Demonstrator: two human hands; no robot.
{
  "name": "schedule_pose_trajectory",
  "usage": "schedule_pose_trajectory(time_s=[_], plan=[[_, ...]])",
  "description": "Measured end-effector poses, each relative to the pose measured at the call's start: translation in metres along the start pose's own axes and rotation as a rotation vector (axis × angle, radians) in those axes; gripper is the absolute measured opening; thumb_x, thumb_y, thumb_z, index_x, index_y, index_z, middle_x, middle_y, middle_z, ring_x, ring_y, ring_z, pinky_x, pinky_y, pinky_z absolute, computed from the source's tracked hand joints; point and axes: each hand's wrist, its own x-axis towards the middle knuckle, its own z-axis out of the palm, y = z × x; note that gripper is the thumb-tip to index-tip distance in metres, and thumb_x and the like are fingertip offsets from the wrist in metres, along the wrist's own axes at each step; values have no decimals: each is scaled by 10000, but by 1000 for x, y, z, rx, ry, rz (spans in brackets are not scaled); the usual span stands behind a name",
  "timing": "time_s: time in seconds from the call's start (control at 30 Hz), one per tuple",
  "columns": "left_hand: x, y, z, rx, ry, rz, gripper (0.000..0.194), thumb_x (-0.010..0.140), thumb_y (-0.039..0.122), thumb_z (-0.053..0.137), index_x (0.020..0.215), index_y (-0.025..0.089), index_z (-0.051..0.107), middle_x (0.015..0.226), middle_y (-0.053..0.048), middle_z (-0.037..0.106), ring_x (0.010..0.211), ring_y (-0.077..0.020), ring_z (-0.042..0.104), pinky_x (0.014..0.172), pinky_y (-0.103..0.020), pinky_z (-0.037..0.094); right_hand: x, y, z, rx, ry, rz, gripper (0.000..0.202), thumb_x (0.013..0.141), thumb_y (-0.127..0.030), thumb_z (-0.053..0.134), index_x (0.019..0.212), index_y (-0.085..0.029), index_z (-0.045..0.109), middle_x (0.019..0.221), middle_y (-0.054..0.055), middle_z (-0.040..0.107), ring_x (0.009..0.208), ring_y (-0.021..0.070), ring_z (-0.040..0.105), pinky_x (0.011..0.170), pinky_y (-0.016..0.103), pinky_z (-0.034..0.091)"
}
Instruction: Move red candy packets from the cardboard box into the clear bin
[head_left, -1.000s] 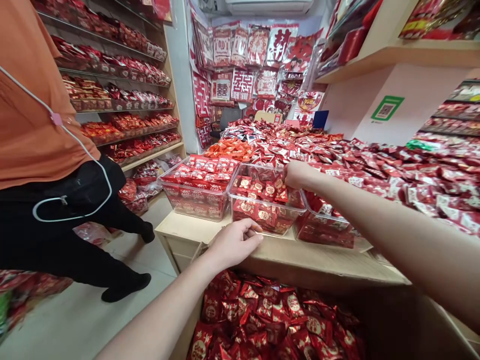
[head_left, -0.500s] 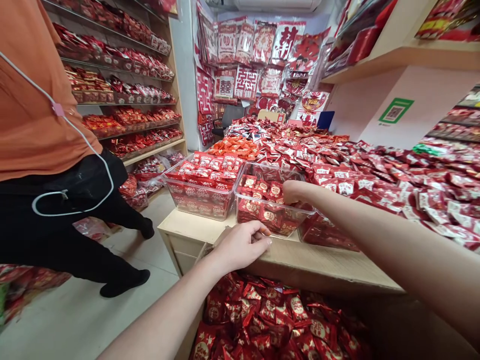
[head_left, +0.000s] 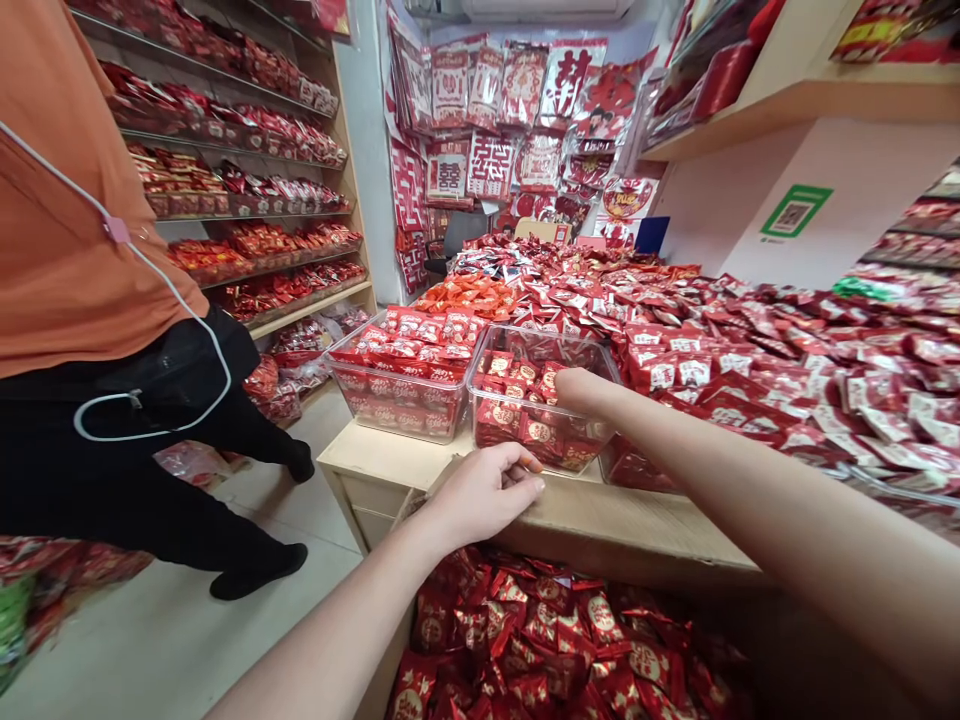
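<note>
My right hand (head_left: 581, 388) reaches over the rim into a clear plastic bin (head_left: 474, 392) partly filled with red wrapped packets (head_left: 510, 413); its fingers are hidden inside. My left hand (head_left: 495, 495) rests at the near table edge, just in front of this bin. Its fingers are loosely curled, the thumb stands a little apart, and I see nothing held. Below both arms, an open cardboard box (head_left: 600, 545) holds many red packets (head_left: 525, 640) with gold round labels, similar to those in the bin.
Another clear bin (head_left: 405, 400) of red packets stands to the left. Heaps of packets (head_left: 750, 350) cover the table behind and right. A person in an orange top (head_left: 82, 230) stands at the left, before stocked shelves (head_left: 262, 215). Packaged red decorations (head_left: 525, 90) hang at the back.
My right hand has shifted slightly left inside the bin, its forearm swinging left and down. My left hand stays in place. The view has shifted a little.
</note>
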Motion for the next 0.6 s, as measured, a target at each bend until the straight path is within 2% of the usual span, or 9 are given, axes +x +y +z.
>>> schedule_pose_trajectory(time_s=[0.13, 0.23, 0.33, 0.47, 0.6], plan=[[0, -1, 1, -1, 7, 5, 220, 745, 333, 469, 882, 182, 554, 770, -9, 593, 686, -124, 540, 601, -213, 410, -8, -7, -7, -8, -45, -5, 313, 635, -203, 600, 925, -89, 633, 930, 166, 631, 859, 262, 587, 672, 282, 449], [1, 0, 1, 1, 15, 6, 215, 743, 329, 472, 878, 184, 556, 768, -8, 594, 689, -124, 540, 606, -213, 411, -10, -10, -8, 10, -76, -36, 305, 624, -210, 610, 916, -128, 634, 911, 114, 643, 826, 218, 592, 640, 237, 439], [1, 1, 2, 6, 14, 5, 214, 740, 326, 477, 875, 182, 559, 760, -7, 594, 685, -123, 539, 609, -213, 412, -5, -8, -7, 23, -85, -53, 276, 635, -236, 600, 883, -119, 636, 878, 110, 648, 779, 206, 595, 607, 231, 426], [1, 2, 2, 14, 18, 8, 213, 739, 323, 479, 875, 180, 558, 770, -8, 596, 692, -122, 539, 613, -212, 412, 6, -2, -1, 55, -48, -105, 352, 670, -312, 570, 984, -153, 596, 930, 84, 637, 799, 184, 584, 624, 216, 411], [1, 2, 1, 22, 15, 16, 208, 743, 324, 476, 875, 184, 555, 775, -7, 596, 701, -123, 538, 619, -213, 412, 9, 0, 5, 68, -50, -162, 350, 656, -227, 580, 1004, -190, 587, 955, 56, 636, 815, 169, 581, 628, 198, 405]])
